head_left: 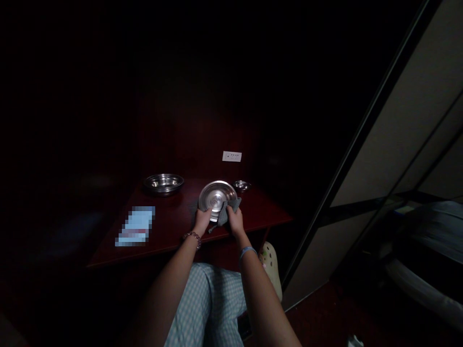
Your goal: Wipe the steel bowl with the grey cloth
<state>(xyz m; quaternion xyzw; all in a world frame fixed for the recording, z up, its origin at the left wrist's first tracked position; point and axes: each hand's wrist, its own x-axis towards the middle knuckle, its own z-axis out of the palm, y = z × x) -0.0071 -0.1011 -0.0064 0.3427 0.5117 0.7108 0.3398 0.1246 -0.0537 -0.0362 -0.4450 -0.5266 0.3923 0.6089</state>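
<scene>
A shiny round metal bowl [217, 192] is held tilted over the front of the dark red table [173, 226], its inside facing me. My left hand [202, 220] grips its lower left rim, thumb on the inner side. On the lower right, my right hand [235, 219] is closed on a grey cloth [223, 214], which lies against the bowl's rim and inner wall. The fingers behind the bowl are hidden.
Wide metal bowls, apparently stacked [164, 184], stand at the table's back left; a small metal bowl [241, 185] sits back right. A blurred-out bright rectangle [136, 225] lies at left. A white socket plate [232, 156] is on the wall. My shoe [270, 270] shows below right.
</scene>
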